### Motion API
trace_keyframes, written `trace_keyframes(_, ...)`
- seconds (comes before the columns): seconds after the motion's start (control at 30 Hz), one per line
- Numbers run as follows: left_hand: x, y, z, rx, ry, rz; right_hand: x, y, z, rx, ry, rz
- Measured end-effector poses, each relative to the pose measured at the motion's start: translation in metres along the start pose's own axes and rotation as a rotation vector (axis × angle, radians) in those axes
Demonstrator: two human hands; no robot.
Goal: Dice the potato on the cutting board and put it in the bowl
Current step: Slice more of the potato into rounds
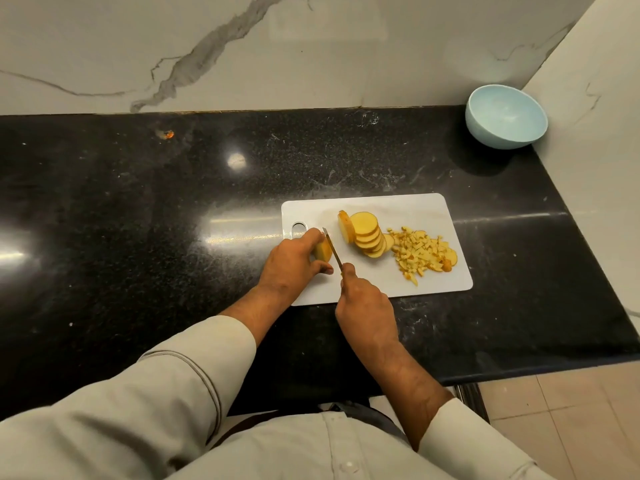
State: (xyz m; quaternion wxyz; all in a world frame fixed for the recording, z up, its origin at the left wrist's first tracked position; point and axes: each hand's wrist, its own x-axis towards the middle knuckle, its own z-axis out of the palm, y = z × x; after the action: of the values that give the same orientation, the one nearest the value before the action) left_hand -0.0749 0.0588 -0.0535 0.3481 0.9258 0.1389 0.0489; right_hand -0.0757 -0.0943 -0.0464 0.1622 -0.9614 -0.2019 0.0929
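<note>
A white cutting board (415,209) lies on the black counter. My left hand (294,261) grips a remaining potato chunk (323,251) at the board's left end. My right hand (363,306) holds a knife (332,249) whose blade stands against the chunk's cut face. A fanned row of round potato slices (367,233) lies mid-board. A pile of small potato dice (420,252) sits at the right end. A light blue bowl (505,116) rests tilted in the far right corner, and nothing shows inside it.
The black granite counter (138,209) stretches wide to the left of the board. A marble wall (242,46) backs it, and a side wall (595,98) closes the right. The counter's front edge drops to a tiled floor (571,410) at lower right.
</note>
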Motion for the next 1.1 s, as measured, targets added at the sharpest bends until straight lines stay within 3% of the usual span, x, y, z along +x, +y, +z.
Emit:
trace_keyframes(0.73,0.004,-0.006,-0.001,-0.002,-0.026,0.021,0.038,-0.006,-0.002,0.055,-0.162,-0.031)
trace_keyframes(1.1,0.007,0.0,-0.006,-0.144,-0.033,-0.061,-0.029,0.035,0.0,-0.016,-0.172,0.0)
